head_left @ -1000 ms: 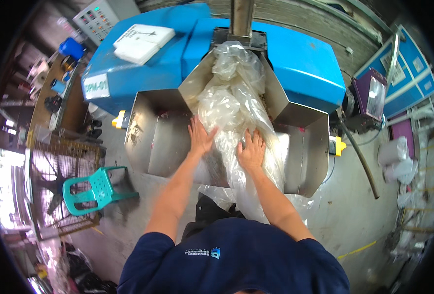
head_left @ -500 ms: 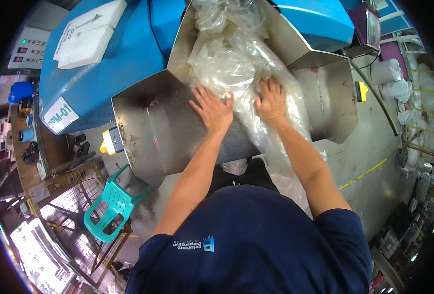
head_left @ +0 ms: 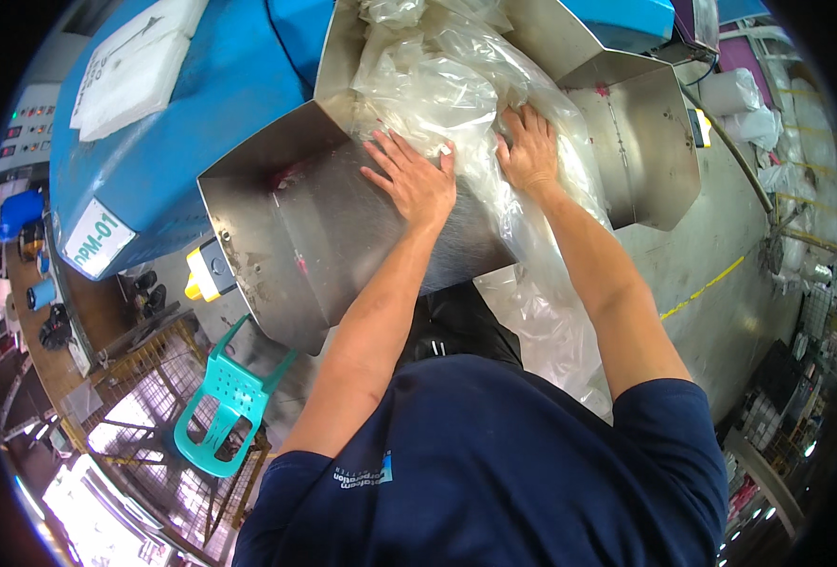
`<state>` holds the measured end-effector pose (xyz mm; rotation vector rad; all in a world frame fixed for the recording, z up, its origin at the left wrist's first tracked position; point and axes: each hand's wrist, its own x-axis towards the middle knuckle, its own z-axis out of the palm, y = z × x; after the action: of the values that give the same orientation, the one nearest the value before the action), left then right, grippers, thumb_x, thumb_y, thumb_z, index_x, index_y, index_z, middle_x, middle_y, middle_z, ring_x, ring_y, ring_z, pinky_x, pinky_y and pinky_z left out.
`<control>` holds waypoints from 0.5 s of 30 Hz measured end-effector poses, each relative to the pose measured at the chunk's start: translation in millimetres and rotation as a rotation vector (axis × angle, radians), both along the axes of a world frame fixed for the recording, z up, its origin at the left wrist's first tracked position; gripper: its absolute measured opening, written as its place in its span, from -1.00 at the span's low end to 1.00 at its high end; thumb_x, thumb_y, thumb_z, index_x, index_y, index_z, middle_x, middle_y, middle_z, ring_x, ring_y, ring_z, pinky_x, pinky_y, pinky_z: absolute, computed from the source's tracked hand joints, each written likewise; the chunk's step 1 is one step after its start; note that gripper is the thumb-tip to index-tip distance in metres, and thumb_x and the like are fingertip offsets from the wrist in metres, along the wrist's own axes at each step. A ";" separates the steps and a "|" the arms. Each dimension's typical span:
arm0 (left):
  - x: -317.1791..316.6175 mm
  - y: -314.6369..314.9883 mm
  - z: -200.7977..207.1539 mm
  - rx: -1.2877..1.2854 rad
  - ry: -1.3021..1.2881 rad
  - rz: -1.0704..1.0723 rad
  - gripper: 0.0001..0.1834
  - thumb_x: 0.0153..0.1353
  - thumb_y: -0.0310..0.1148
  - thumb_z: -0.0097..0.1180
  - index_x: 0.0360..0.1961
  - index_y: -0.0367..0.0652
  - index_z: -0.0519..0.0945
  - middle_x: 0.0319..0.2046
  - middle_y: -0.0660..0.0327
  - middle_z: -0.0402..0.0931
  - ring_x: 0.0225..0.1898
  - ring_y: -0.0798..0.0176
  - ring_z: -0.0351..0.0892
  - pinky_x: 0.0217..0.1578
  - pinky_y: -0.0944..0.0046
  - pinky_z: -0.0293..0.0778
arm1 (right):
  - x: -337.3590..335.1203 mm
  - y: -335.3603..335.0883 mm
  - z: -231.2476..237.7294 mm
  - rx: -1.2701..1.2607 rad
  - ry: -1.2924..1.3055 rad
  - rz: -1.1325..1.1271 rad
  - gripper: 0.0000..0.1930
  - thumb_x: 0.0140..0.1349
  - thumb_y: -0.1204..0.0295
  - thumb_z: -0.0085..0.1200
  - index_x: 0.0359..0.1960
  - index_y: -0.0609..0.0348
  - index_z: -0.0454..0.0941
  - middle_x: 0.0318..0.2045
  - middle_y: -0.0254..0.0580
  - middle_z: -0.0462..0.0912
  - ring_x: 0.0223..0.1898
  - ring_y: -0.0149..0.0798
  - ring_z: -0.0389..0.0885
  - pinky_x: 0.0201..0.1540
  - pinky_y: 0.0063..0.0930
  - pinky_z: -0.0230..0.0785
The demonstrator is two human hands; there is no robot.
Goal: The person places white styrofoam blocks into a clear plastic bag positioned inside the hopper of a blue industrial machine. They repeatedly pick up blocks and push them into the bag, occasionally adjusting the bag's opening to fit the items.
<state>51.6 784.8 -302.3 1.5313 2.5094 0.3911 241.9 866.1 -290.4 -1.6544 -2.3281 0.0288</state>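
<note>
Two bare hands of ours reach palm down over a sheet-metal trough [head_left: 338, 222], and a bunched heap of clear plastic film [head_left: 433, 90] lies just beyond and between them. Our left hand [head_left: 418, 187] is open with fingers spread, its fingertips and thumb at the near left edge of the heap; whether its palm presses on the metal we cannot tell. Our right hand [head_left: 530, 156] is open too, laid flat on the film with its fingers nearly together. Nearer us than that hand, the film trails over the trough's edge and down beside our legs [head_left: 461, 331]. Left of our left hand we see a blue machine housing [head_left: 201, 161] bearing a white foam slab [head_left: 140, 71], a yellow-and-white switch box [head_left: 209, 271] at the trough's outer end and, closer to us, a green plastic chair [head_left: 225, 406]. Well right of our right hand, a yellow line [head_left: 704, 287] crosses the floor [head_left: 688, 250].
</note>
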 end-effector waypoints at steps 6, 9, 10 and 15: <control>-1.6 -0.1 -2.1 -0.030 0.045 -0.012 0.14 0.48 0.37 -0.22 0.61 -0.56 -0.02 0.67 -0.30 -0.31 0.69 -0.36 -0.50 0.56 -0.51 -0.47 | -3.0 -0.6 1.2 -0.001 0.032 -0.010 -0.42 0.30 0.13 0.23 0.36 -0.12 0.53 0.40 -0.01 0.44 0.43 0.03 0.35 0.48 0.01 0.14; -1.0 0.2 -4.5 -0.017 0.052 -0.016 0.14 0.48 0.36 -0.22 0.60 -0.59 -0.02 0.67 -0.32 -0.32 0.69 -0.38 -0.50 0.55 -0.52 -0.48 | -2.5 -1.1 1.6 0.011 0.037 0.000 -0.43 0.30 0.13 0.22 0.35 -0.10 0.54 0.40 -0.01 0.44 0.43 0.03 0.35 0.48 0.01 0.14; -0.7 -1.4 -5.5 -0.009 0.051 -0.015 0.14 0.48 0.36 -0.22 0.59 -0.60 -0.02 0.67 -0.32 -0.32 0.69 -0.38 -0.50 0.55 -0.53 -0.48 | -1.8 -1.8 0.9 0.011 0.044 0.007 -0.43 0.30 0.13 0.22 0.35 -0.10 0.54 0.40 -0.01 0.44 0.43 0.03 0.35 0.48 0.01 0.15; 1.2 -1.0 -3.3 -0.014 0.053 -0.031 0.14 0.48 0.34 -0.20 0.59 -0.61 0.00 0.67 -0.33 -0.31 0.69 -0.39 -0.49 0.55 -0.53 -0.49 | 2.1 -1.3 -5.0 0.037 0.059 -0.002 -0.44 0.30 0.13 0.22 0.35 -0.09 0.54 0.40 0.02 0.45 0.44 0.05 0.35 0.49 0.02 0.14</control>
<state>52.8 783.8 -305.6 1.5940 2.5193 0.3321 244.1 864.8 -295.4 -1.6158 -2.2695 0.0333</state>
